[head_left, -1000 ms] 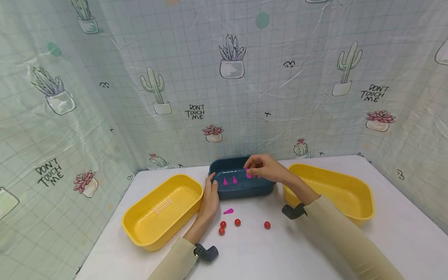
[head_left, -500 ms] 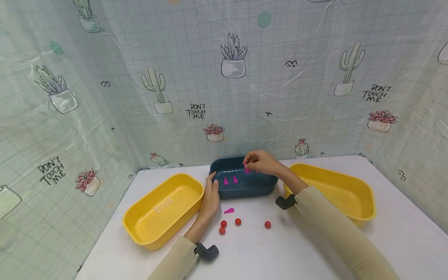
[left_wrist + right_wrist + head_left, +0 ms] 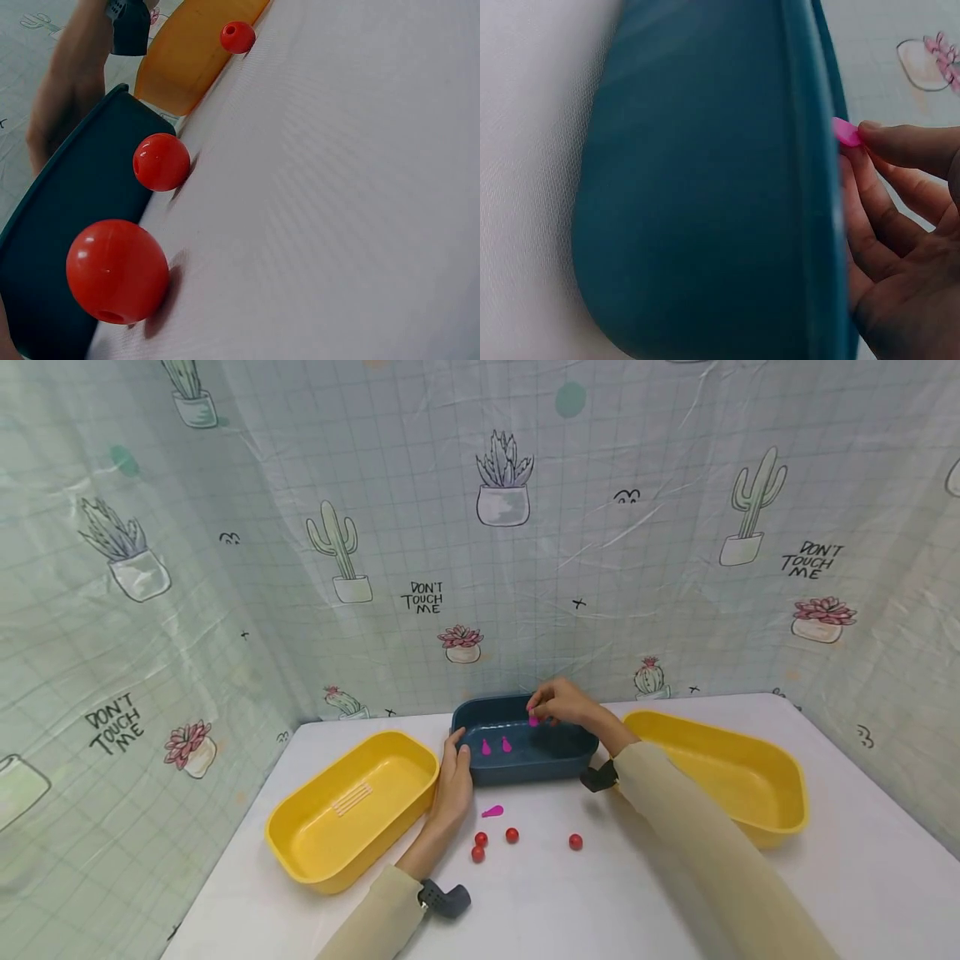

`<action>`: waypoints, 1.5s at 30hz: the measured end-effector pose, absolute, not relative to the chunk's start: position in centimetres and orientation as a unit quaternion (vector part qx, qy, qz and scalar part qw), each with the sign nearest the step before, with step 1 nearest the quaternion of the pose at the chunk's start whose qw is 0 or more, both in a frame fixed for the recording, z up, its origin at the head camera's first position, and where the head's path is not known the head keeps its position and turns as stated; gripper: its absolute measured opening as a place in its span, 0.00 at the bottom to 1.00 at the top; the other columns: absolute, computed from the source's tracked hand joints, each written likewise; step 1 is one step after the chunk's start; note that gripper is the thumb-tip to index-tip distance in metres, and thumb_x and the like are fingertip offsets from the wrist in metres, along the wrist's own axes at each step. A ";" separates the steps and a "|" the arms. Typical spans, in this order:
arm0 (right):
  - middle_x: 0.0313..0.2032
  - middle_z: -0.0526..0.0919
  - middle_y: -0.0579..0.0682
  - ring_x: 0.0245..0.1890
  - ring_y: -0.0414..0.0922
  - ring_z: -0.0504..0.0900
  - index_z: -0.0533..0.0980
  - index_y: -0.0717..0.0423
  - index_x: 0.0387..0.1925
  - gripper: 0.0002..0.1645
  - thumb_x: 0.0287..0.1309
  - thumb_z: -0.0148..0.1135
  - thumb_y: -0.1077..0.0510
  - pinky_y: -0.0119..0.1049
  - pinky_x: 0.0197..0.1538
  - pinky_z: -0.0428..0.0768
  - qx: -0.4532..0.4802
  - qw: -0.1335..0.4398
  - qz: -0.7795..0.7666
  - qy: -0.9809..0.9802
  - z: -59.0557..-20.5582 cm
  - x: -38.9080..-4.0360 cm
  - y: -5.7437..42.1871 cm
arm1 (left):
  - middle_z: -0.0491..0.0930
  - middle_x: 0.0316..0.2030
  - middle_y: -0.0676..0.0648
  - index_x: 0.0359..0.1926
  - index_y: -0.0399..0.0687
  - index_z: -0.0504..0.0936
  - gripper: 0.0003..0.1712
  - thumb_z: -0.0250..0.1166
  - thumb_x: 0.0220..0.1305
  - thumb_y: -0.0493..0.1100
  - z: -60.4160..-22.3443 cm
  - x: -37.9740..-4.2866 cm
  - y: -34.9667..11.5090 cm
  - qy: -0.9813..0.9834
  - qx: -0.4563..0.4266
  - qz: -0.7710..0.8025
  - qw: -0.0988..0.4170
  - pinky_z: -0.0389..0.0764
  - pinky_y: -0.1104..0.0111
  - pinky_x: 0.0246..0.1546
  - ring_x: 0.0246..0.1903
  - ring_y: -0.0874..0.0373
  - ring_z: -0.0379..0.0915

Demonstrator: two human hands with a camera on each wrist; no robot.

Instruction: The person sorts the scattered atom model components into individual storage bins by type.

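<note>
My left hand rests with extended fingers along the left end of a dark blue bin, thumb near the front corner. Over the bin's right part, my right hand pinches a small flat pink bulb-shaped piece between thumb and fingers. The right wrist view shows the pink piece at the fingertips, just past the bin's rim. Inside the bin lie two similar pink pieces. Another pink piece lies on the table in front.
Several red beads with holes sit on the white table before the bin. A yellow bin holding several pale sticks stands left. A second yellow bin stands right, partly behind the right forearm. A patterned curtain hangs behind.
My right hand has lifted slightly and moved a little toward the back of the bin, still pinching the pink piece. My left hand stays at the bin's left end.
</note>
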State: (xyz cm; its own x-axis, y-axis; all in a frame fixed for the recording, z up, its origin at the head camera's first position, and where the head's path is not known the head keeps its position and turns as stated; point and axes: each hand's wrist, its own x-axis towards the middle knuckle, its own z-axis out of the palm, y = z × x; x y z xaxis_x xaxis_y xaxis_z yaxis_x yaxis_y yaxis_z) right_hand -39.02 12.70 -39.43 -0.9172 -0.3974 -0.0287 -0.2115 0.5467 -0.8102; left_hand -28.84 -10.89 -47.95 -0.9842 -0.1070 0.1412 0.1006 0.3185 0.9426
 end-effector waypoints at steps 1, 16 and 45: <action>0.41 0.90 0.57 0.38 0.45 0.87 0.82 0.70 0.50 0.16 0.68 0.60 0.62 0.47 0.44 0.88 -0.172 0.105 -0.442 0.874 -39.6 -39.1 12.7 | 0.54 0.82 0.50 0.80 0.60 0.57 0.29 0.41 0.84 0.54 -47.9 -28.8 -10.9 -0.808 0.003 -0.582 0.089 0.49 0.47 0.81 0.82 0.50 0.48; 0.39 0.90 0.57 0.36 0.43 0.85 0.81 0.71 0.52 0.16 0.66 0.62 0.64 0.38 0.39 0.85 -0.149 0.147 -0.447 0.870 -41.6 -39.7 11.6 | 0.53 0.82 0.50 0.80 0.61 0.56 0.30 0.40 0.83 0.58 -47.8 -28.6 -10.9 -0.810 0.003 -0.580 0.084 0.50 0.46 0.81 0.82 0.49 0.47; 0.32 0.89 0.49 0.30 0.39 0.81 0.87 0.63 0.40 0.08 0.61 0.69 0.63 0.32 0.36 0.84 -0.135 0.133 -0.408 0.893 -43.2 -40.0 11.2 | 0.54 0.82 0.49 0.80 0.58 0.57 0.31 0.41 0.83 0.58 -47.8 -28.8 -10.9 -0.807 0.002 -0.584 0.086 0.51 0.46 0.81 0.81 0.49 0.48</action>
